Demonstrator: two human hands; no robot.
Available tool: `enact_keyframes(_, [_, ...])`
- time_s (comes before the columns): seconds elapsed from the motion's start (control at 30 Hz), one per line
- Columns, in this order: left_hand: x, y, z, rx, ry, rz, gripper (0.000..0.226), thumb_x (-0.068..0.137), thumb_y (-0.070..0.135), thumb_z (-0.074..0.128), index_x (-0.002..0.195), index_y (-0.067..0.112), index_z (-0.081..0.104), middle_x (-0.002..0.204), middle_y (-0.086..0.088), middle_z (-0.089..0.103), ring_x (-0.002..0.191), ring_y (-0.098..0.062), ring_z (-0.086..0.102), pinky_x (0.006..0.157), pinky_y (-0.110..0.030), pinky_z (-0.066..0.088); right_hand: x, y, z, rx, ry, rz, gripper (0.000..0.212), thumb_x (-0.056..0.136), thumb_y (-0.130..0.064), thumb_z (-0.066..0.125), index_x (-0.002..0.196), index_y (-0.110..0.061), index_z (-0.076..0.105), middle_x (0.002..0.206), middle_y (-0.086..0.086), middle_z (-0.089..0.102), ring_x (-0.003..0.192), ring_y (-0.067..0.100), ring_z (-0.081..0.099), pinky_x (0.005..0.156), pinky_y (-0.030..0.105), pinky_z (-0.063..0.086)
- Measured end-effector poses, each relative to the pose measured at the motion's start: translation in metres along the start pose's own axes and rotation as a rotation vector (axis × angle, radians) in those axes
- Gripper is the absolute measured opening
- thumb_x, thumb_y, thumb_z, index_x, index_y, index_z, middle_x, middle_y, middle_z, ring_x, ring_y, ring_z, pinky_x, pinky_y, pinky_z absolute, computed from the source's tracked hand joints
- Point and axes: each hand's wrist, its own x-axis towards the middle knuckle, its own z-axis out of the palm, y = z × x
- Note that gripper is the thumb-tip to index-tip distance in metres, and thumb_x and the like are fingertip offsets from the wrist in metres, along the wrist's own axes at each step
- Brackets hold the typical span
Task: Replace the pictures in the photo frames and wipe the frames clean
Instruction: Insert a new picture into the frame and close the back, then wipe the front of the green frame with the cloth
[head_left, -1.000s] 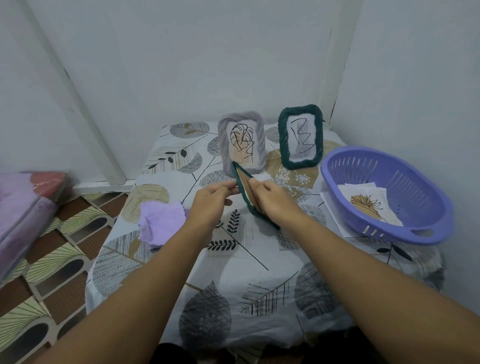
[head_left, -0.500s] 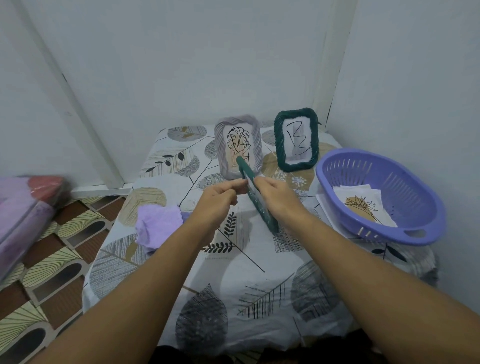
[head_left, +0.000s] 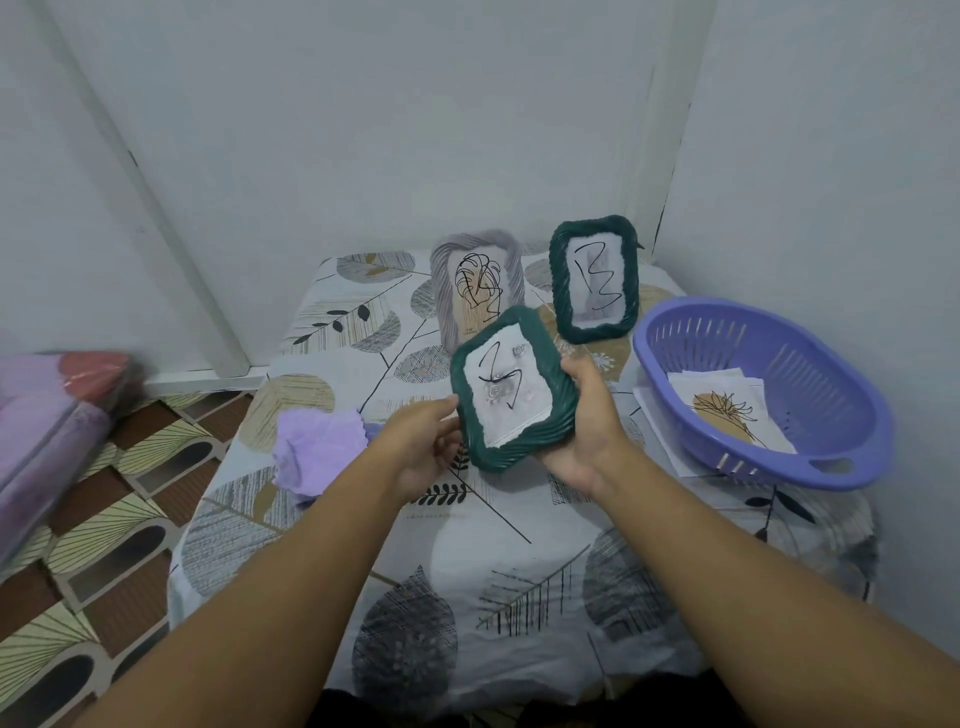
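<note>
Item held: dark green photo frame (head_left: 511, 388), rectangular with rounded corners, border ribbed like twisted cord, white picture inside with a black scribble. You hold it above the table (head_left: 467, 561), tilted, face toward you. Your right hand (head_left: 587, 431) cups its right and lower edge, fingers curled round the border. Your left hand (head_left: 423, 441) touches its left edge, thumb on the rim; whether the other fingers grip cannot be told.

Behind it, standing upright: grey frame (head_left: 475, 283), same corded texture, leaf line drawing, partly hidden by the held frame; second green frame (head_left: 594, 280), scribbled picture, just to its right.

Right of you: lilac plastic basket (head_left: 769, 395), oval, slotted walls, holding loose paper pictures (head_left: 727, 415).

Left: crumpled lilac cloth (head_left: 317, 447) on the table, soft and rumpled. Table covered in a leaf-print cloth.
</note>
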Motion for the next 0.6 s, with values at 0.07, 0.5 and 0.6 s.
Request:
enact_keyframes(0.07, [-0.001, -0.001, -0.004, -0.041, -0.014, -0.005, 0.014, 0.103, 0.025, 0.061, 0.107, 0.013, 0.067, 0.09, -0.004, 0.068, 0.075, -0.015, 0.058, 0.07, -0.027, 0.049, 0.001, 0.003, -0.005, -0.003, -0.009, 0.021, 0.055, 0.098, -0.041, 0.038, 0.132, -0.008, 0.067, 0.128, 0.019, 0.07, 0.123, 0.038, 0.064, 0.11, 0.054, 0.046])
enact_keyframes(0.5, [-0.003, -0.007, -0.017, 0.071, -0.027, 0.184, 0.011, 0.106, 0.017, 0.055, 0.113, 0.012, 0.061, 0.102, -0.01, 0.072, 0.087, -0.024, 0.068, 0.068, -0.036, 0.057, 0.013, 0.027, -0.025, -0.468, 0.145, -0.022, 0.029, 0.104, -0.009, 0.044, 0.121, -0.022, 0.064, 0.114, 0.012, 0.076, 0.11, 0.035, 0.071, 0.1, 0.06, 0.054])
enact_keyframes(0.6, [-0.004, -0.011, -0.018, 0.136, 0.007, 0.206, 0.014, 0.106, 0.02, 0.055, 0.116, 0.012, 0.062, 0.096, -0.007, 0.073, 0.08, -0.022, 0.069, 0.061, -0.035, 0.058, 0.013, 0.028, -0.03, -0.5, 0.124, -0.008, 0.03, 0.104, -0.009, 0.044, 0.121, -0.024, 0.064, 0.112, 0.01, 0.077, 0.109, 0.033, 0.072, 0.1, 0.06, 0.054])
